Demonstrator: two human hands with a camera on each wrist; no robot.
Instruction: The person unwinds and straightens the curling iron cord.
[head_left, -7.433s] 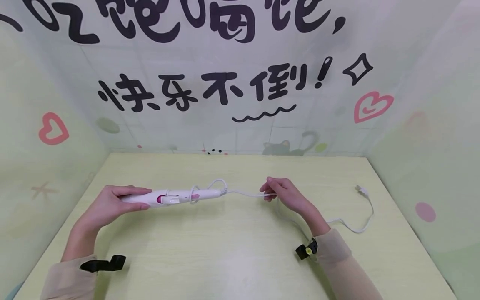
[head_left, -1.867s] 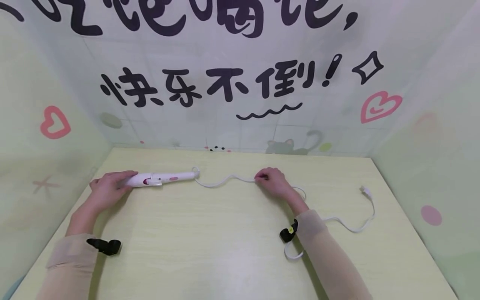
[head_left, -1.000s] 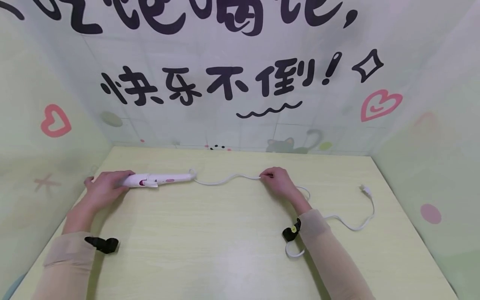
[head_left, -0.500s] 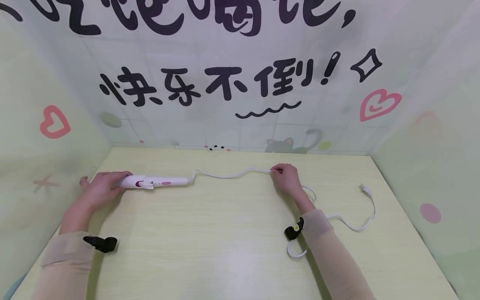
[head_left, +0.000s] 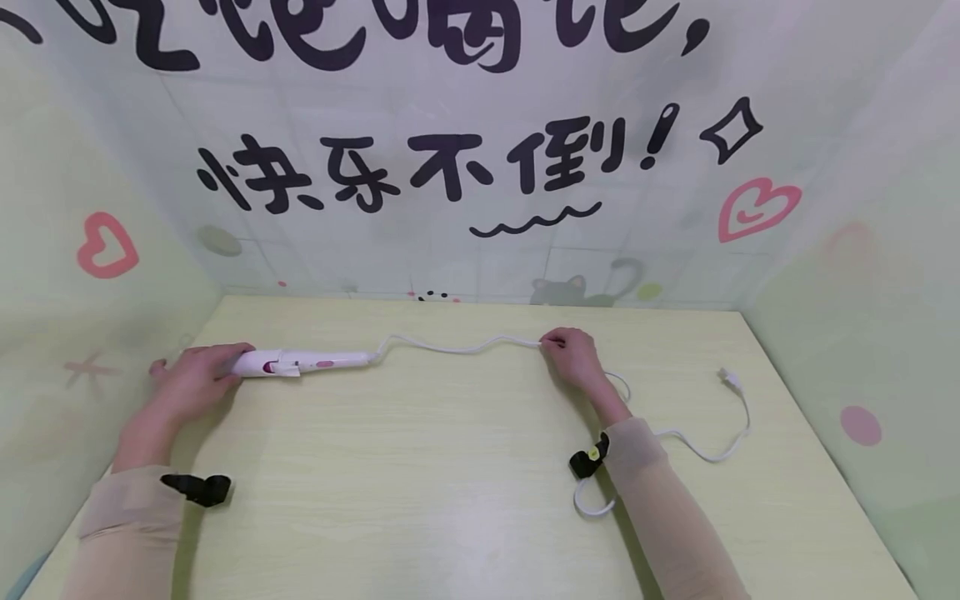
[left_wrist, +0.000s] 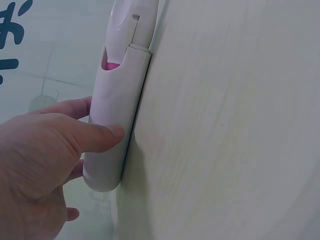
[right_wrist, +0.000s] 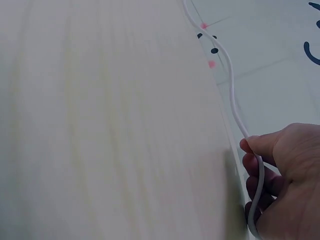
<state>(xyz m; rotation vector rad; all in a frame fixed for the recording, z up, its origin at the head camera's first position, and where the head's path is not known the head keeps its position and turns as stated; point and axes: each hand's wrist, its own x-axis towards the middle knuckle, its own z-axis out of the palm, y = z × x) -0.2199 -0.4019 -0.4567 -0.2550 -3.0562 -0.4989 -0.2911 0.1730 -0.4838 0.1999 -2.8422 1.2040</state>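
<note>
A white curling iron [head_left: 348, 360] with pink details lies lengthwise at the far left of the table, its cord end pointing right. My left hand [head_left: 187, 385] grips its thick end; in the left wrist view the thumb [left_wrist: 102, 137] presses one side, with fingers behind. From the other end a thin white cord [head_left: 450, 351] runs right in a gentle wave to my right hand [head_left: 573, 360]. There, the right wrist view shows thumb and forefinger pinching the cord [right_wrist: 231, 82], and its slack hangs past the other curled fingers [right_wrist: 270, 182].
Beyond the right hand the cord loops under the forearm and ends in a pale plug [head_left: 729, 379] on the right of the table [head_left: 420, 500]. A printed curtain [head_left: 375, 250] stands along the back edge, with side panels left and right.
The curling iron, earlier held higher with cord looped round it, has come down and moved left. The right hand has drawn the cord right and away, the last half second nearly still.
</note>
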